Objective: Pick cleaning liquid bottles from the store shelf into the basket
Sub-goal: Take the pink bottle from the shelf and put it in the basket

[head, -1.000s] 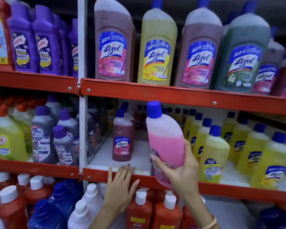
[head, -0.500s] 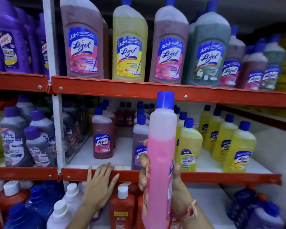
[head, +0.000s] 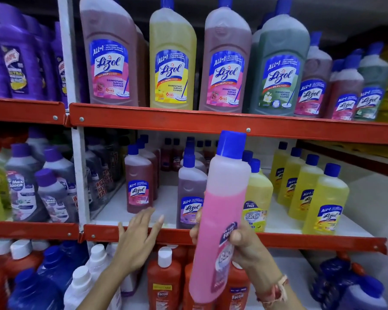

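My right hand (head: 244,242) grips a tall pink cleaning liquid bottle (head: 220,211) with a blue cap, held upright and slightly tilted in front of the middle shelf. My left hand (head: 137,240) is open with fingers spread, hovering at the red front rail of the middle shelf (head: 126,233), holding nothing. On that shelf stand a maroon Lizol bottle (head: 139,182), a purple Lizol bottle (head: 190,193) and a yellow Bactin bottle (head: 258,198) behind the pink one. No basket is in view.
Large Lizol bottles (head: 173,61) fill the top shelf. Several yellow Lizol bottles (head: 323,198) stand at the right. Grey Max Kleen bottles (head: 25,186) sit left of the white upright post (head: 78,171). Orange Bactin bottles (head: 164,280) and blue bottles (head: 49,271) fill the bottom shelf.
My right hand has pulled the pink bottle off the middle shelf, out and down toward me. My left hand has lifted slightly off the shelf rail.
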Available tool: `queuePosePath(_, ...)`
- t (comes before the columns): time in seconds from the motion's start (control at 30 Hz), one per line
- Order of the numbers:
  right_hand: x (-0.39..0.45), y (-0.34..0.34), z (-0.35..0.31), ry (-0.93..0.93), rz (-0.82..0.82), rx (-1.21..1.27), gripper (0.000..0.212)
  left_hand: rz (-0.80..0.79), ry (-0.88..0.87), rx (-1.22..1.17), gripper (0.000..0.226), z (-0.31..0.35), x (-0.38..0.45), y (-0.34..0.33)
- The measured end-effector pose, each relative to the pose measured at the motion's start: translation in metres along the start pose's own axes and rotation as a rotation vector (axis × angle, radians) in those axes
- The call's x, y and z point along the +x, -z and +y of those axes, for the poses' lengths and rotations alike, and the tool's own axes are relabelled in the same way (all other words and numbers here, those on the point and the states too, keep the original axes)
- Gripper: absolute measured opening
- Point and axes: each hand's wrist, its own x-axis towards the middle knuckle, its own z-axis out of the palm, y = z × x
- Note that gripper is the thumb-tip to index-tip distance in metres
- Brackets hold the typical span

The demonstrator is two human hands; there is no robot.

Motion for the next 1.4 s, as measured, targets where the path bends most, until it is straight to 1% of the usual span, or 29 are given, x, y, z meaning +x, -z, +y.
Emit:
queuePosePath(0.03,-0.008,-0.009,0.005,0.112,-0.106,-0.008,0.064,0.048,-0.028,-0.103,0.073,0.016,-0.002,0.01)
queuePosePath(0.1,-0.012,-0.005,0.001,0.165,0.06,-0.019,0.062,0.093,-0.086,-0.34,0.067,0.053,-0.004,0.037)
queuePosePath(0.13,-0.014,-0.001,0.006,0.163,0.098,-0.053,0.062,0.102,-0.13,-0.45,0.062,0.069,0.003,0.046)
queuePosePath(0.2,-0.014,-0.001,0.013,0.169,0.173,-0.095,0.066,0.013,-0.175,-0.631,0.059,0.1,0.017,0.069)
queuePosePath(0.27,-0.015,0.004,0.014,0.173,0.265,-0.149,0.07,-0.072,-0.204,-0.711,0.056,0.122,0.02,0.082)
queuePosePath(0.33,-0.017,0.006,0.016,0.166,0.317,-0.193,0.07,-0.086,-0.293,-0.757,0.045,0.142,-0.004,0.088)
queuePosePath(0.43,-0.026,0.008,0.021,0.145,0.347,-0.264,0.067,-0.124,-0.281,-0.812,0.038,0.156,-0.028,0.083)
queuePosePath(0.5,-0.035,0.01,0.025,0.124,0.353,-0.287,0.061,-0.132,-0.23,-0.84,0.038,0.154,-0.03,0.072)
queuePosePath(0.57,-0.044,0.013,0.035,0.087,0.376,-0.331,0.059,-0.131,-0.159,-0.854,0.04,0.149,-0.031,0.062)
queuePosePath(0.67,-0.06,0.016,0.058,-0.008,0.372,-0.382,0.065,-0.182,-0.071,-0.873,0.045,0.137,-0.048,0.038)
queuePosePath(0.73,-0.071,0.023,0.077,-0.077,0.365,-0.406,0.074,-0.199,0.027,-0.89,0.046,0.125,-0.057,0.019)
queuePosePath(0.8,-0.083,0.031,0.099,-0.158,0.347,-0.431,0.081,-0.222,0.09,-0.865,0.046,0.114,-0.069,-0.001)
queuePosePath(0.93,-0.114,0.044,0.141,-0.362,0.301,-0.454,0.083,-0.309,0.226,-0.828,0.052,0.085,-0.098,-0.043)
queuePosePath(1.03,-0.141,0.048,0.177,-0.485,0.292,-0.448,0.084,-0.383,0.321,-0.837,0.049,0.065,-0.124,-0.079)
queuePosePath(1.17,-0.176,0.046,0.234,-0.579,0.366,-0.484,0.087,-0.445,0.482,-0.798,0.055,0.038,-0.16,-0.127)
queuePosePath(1.3,-0.197,0.039,0.276,-0.677,0.464,-0.595,0.091,-0.5,0.609,-0.76,0.077,0.013,-0.198,-0.169)
queuePosePath(1.4,-0.206,0.03,0.294,-0.756,0.499,-0.636,0.092,-0.521,0.689,-0.701,0.084,-0.01,-0.22,-0.199)
